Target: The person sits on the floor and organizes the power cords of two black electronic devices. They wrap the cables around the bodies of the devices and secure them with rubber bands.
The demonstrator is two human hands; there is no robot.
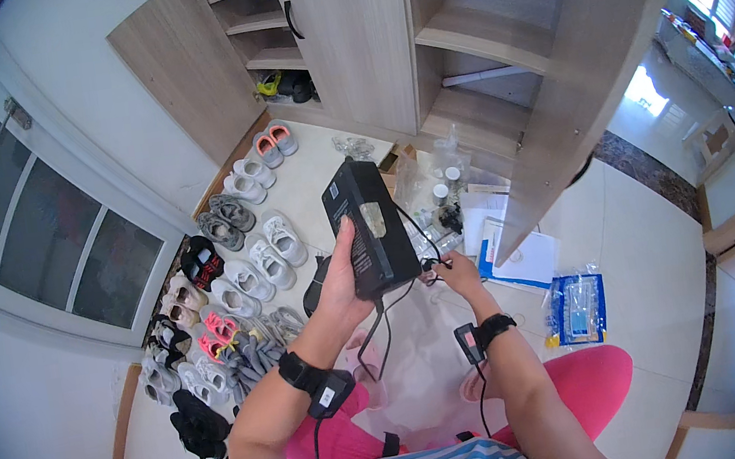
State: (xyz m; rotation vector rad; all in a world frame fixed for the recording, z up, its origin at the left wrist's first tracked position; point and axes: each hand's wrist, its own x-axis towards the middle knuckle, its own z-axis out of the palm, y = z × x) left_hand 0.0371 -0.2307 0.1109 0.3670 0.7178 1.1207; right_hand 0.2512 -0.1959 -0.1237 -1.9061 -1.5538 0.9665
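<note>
My left hand [339, 278] grips a black power adapter brick [386, 241] from its left side, thumb on top. A pale worn label and some printing show on the brick's face. From its near end a black cable [375, 340] hangs in a loop towards the floor. My right hand [461, 276] pinches a bunched part of the black cord [421, 226], just right of the brick. The fingertips there are partly hidden by the cord. Both wrists wear black straps with small boxes.
Rows of shoes [252, 279] line the floor at left, by a glazed door [51, 208]. Ahead, an open cabinet door [571, 84] juts out over papers [527, 254]. White-capped jars [441, 193] and plastic bags stand near the cabinet. A blue packet [578, 309] lies at right.
</note>
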